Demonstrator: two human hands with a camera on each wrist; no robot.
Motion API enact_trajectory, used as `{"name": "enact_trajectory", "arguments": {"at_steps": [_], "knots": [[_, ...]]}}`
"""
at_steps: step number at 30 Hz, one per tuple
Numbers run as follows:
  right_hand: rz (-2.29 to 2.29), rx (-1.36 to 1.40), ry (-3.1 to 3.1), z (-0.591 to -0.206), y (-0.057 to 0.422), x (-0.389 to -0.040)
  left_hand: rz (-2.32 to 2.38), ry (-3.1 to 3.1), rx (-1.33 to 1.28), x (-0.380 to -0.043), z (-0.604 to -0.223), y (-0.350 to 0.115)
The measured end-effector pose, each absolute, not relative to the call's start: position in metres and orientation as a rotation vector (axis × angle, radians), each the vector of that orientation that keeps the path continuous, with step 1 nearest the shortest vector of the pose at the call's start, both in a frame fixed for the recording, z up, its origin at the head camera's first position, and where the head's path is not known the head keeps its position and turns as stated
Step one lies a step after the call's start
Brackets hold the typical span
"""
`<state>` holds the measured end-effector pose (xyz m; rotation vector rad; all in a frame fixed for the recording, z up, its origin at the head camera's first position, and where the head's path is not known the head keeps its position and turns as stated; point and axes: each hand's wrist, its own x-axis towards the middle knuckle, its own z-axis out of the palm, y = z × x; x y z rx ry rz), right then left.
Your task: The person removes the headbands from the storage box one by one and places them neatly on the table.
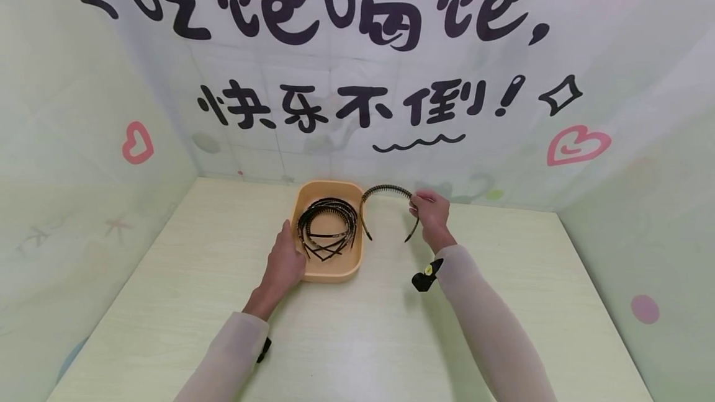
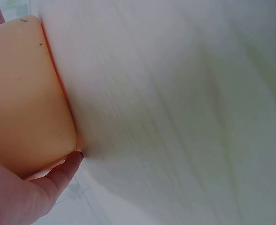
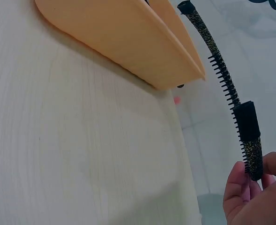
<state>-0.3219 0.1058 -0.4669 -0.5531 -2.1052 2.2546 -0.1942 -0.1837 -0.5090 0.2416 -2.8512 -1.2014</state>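
Note:
A toothed headband (image 1: 386, 188), black with gold flecks, is pinched by one side in my right hand (image 1: 432, 211). It arches upward with both tips pointing down, just right of an orange plastic bin (image 1: 329, 278). In the right wrist view, fingers and thumb close on the headband (image 3: 223, 77), whose teeth face inward. Several dark headbands (image 1: 301, 228) lie nested and overlapping in the bin. My left hand (image 1: 286, 260) grips the bin's left side, fingers along the wall. The left wrist view has a digit at the edge of the bin (image 2: 30, 98).
A pale wood-grain table (image 1: 335, 340) carries the bin near its back edge. Behind it rises a white printed backdrop (image 1: 329, 67) with large black characters, and similar sheets flank the table left and right. Dark wrist devices (image 1: 427, 275) sit at both sleeves.

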Motion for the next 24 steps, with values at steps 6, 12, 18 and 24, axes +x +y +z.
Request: {"name": "enact_trajectory", "arguments": {"at_steps": [6, 12, 18, 24], "knots": [[2.270, -0.618, -2.077, -0.477, 0.118, -0.324, -1.204, -2.850, 0.239, -0.194, -0.508, -0.184], [2.276, -0.645, -2.083, -0.484, 0.122, -0.324, -1.201, -2.857, 0.249, -0.195, -0.509, -0.184], [2.249, -0.644, -2.135, -0.490, 0.122, -0.323, -1.199, -2.858, 0.247, -0.194, -0.508, -0.183], [2.243, -0.645, -2.177, -0.495, 0.122, -0.324, -1.202, -2.852, 0.249, -0.193, -0.508, -0.183]]}}
